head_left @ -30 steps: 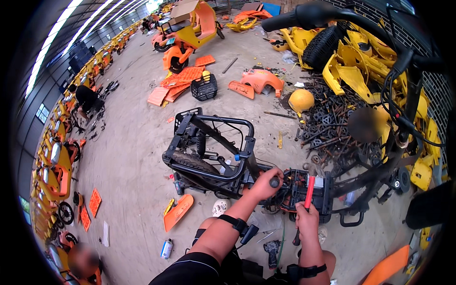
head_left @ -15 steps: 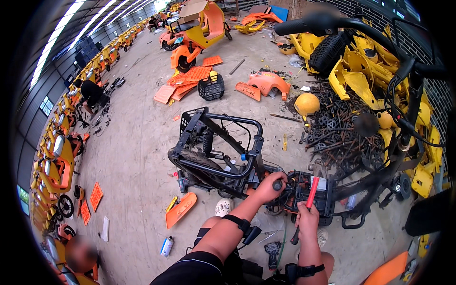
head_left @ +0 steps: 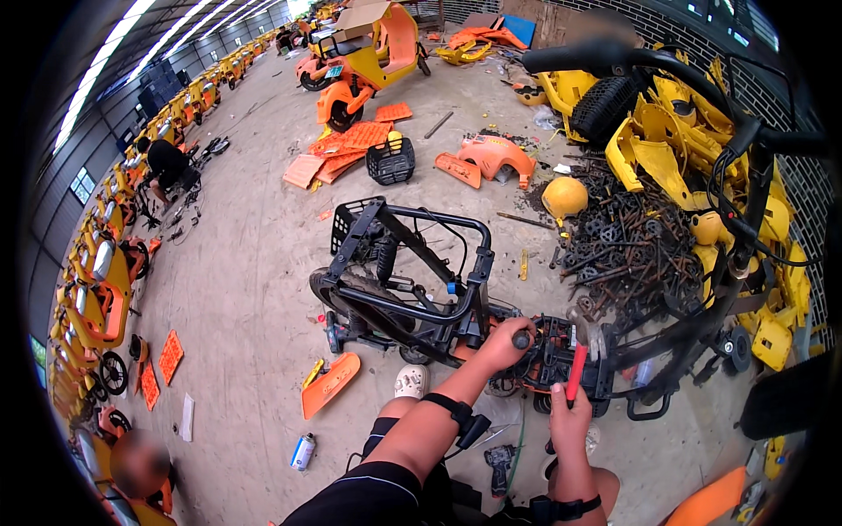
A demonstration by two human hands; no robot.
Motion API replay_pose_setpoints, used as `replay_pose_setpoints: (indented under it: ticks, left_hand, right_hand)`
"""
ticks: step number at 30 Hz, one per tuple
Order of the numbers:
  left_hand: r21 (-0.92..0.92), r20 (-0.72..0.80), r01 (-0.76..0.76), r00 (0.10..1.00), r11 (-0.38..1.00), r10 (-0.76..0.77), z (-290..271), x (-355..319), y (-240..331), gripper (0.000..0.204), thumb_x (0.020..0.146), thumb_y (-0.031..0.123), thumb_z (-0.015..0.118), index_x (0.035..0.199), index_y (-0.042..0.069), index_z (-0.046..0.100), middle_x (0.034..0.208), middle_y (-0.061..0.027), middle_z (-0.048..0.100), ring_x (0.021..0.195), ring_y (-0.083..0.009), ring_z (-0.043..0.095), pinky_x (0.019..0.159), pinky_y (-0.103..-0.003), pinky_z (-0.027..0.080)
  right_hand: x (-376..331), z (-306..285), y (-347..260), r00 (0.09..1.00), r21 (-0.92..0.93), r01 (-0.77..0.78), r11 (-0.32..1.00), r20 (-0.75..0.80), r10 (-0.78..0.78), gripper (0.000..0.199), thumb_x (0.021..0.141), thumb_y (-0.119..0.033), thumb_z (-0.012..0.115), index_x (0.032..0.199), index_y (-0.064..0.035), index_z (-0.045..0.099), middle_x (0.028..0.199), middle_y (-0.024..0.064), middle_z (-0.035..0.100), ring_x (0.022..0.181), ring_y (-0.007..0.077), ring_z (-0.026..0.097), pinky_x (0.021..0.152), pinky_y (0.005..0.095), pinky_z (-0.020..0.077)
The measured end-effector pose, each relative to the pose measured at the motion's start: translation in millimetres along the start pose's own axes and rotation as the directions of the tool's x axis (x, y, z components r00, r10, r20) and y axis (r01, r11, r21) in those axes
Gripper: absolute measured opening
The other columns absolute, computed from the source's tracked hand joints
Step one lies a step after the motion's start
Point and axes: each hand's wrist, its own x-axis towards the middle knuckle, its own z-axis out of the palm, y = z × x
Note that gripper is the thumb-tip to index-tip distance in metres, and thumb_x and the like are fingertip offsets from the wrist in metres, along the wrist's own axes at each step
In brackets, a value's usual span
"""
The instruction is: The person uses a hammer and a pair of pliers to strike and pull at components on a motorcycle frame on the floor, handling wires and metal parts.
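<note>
My left hand [head_left: 502, 344] is closed around a dark, round-ended tool handle [head_left: 523, 338], over the near end of an opened scooter frame [head_left: 478, 280]. What lies below its grip is hidden, so I cannot tell the tool's kind. In my right hand [head_left: 570, 421] is a hammer [head_left: 577, 373] with a red and black handle, tilted up. Its metal head is blurred above the open battery bay [head_left: 561, 351], where wiring and black parts show. The frame lies with its rear wheel [head_left: 368, 294] to the left.
A cordless drill [head_left: 501, 469] and a spray can [head_left: 303, 452] lie on the floor near my feet. An orange panel [head_left: 331, 386] is to the left. A heap of rusty bolts and metal parts [head_left: 623, 245] and yellow body panels [head_left: 667, 149] sits at right. The handlebar [head_left: 614, 60] overhangs.
The hammer has turned in my right hand, its red handle now lower and its head tilted differently. My left hand stays on the dark handle, slightly shifted.
</note>
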Motion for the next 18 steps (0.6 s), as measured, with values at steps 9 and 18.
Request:
replay_pose_setpoints:
  ticks: [9, 18]
  left_hand:
    - [-0.130, -0.039, -0.043, 0.999, 0.991, 0.039, 3, 4, -9, 0.007, 0.095, 0.008, 0.060, 0.097, 0.002, 0.061, 0.071, -0.0038, 0.060, 0.050, -0.0127, 0.058, 0.046, -0.030, 0.045]
    - [-0.119, -0.068, -0.078, 0.995, 0.990, 0.071, 1, 4, -7, 0.006, 0.096, 0.008, 0.059, 0.096, 0.003, 0.060, 0.072, -0.0037, 0.059, 0.051, -0.0117, 0.060, 0.047, -0.029, 0.047]
  right_hand:
    - [-13, 3, -9, 0.986, -0.219, 0.142, 0.965, 0.113, -0.120, 0.033, 0.099, -0.033, 0.069, 0.095, -0.0006, 0.064, 0.068, 0.0030, 0.054, 0.066, 0.0109, 0.047, 0.061, 0.0325, 0.0441]
    - [-5, 5, 0, 0.989, -0.119, -0.054, 0.991, 0.132, 0.070, 0.031, 0.100, -0.030, 0.068, 0.096, 0.0002, 0.064, 0.073, 0.0038, 0.055, 0.071, 0.0104, 0.047, 0.066, 0.0304, 0.0440]
